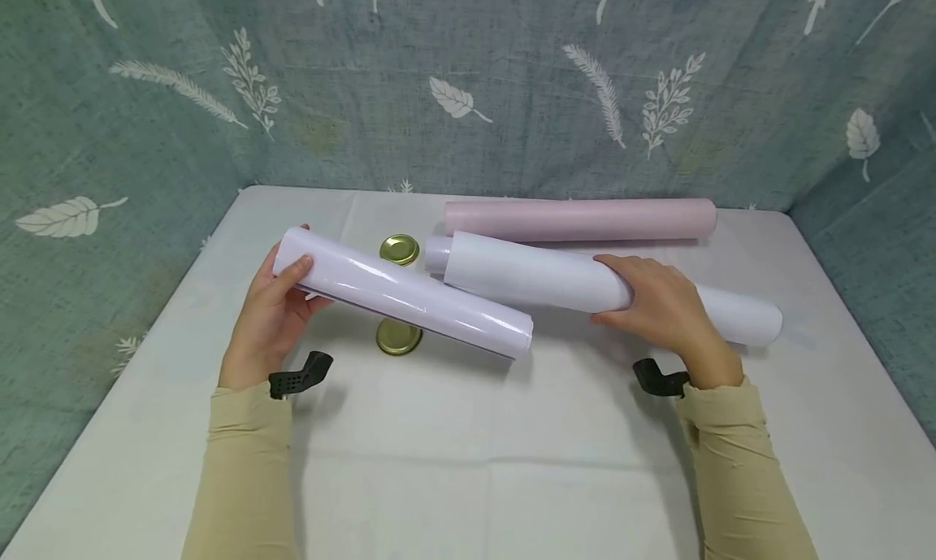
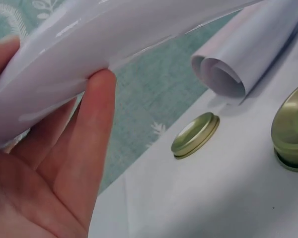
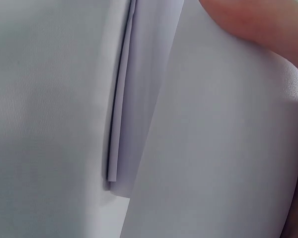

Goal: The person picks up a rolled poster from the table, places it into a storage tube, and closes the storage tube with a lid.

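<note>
My left hand (image 1: 269,320) holds a glossy pale lilac roll (image 1: 409,292) near its left end, thumb on top and fingers beneath. The roll is raised above the table and slants down to the right. In the left wrist view, fingertips press against the roll's (image 2: 89,54) underside. My right hand (image 1: 661,304) grips a matte white roll (image 1: 537,271) around its right half, thumb on the near side. A short lilac end (image 1: 438,253) sticks out at the white roll's left. Whether the white roll touches the table cannot be told.
A pink roll (image 1: 585,220) lies along the table's back edge, behind the white roll. Two gold jar lids, a far one (image 1: 399,249) and a near one (image 1: 398,337), lie on either side of the lilac roll. Leaf-patterned green fabric (image 1: 512,80) hangs behind the white-covered table (image 1: 468,479).
</note>
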A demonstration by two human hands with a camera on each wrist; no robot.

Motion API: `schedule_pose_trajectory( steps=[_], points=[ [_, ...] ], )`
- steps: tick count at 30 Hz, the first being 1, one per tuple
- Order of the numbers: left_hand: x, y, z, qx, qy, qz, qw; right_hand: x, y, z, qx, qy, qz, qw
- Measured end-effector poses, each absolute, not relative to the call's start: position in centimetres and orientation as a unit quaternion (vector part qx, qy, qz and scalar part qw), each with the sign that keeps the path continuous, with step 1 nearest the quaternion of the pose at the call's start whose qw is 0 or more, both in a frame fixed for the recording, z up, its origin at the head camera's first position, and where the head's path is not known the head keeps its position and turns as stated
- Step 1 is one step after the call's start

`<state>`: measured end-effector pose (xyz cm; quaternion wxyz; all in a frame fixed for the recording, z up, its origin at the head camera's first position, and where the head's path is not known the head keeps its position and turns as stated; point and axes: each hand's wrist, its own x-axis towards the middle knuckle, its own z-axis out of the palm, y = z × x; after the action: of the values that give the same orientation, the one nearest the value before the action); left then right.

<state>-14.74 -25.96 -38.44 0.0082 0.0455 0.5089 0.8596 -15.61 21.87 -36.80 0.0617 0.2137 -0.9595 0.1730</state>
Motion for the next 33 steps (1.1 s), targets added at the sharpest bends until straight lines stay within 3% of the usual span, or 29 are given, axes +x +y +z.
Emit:
schedule_pose_trajectory(
  steps=[33],
  points=[
    [-14.4,-29.0,-39.5,-0.138,0.451,0.875,-0.111,-15.8,22.8,-37.2,0.208,-0.962,0.166,0.056]
  ],
)
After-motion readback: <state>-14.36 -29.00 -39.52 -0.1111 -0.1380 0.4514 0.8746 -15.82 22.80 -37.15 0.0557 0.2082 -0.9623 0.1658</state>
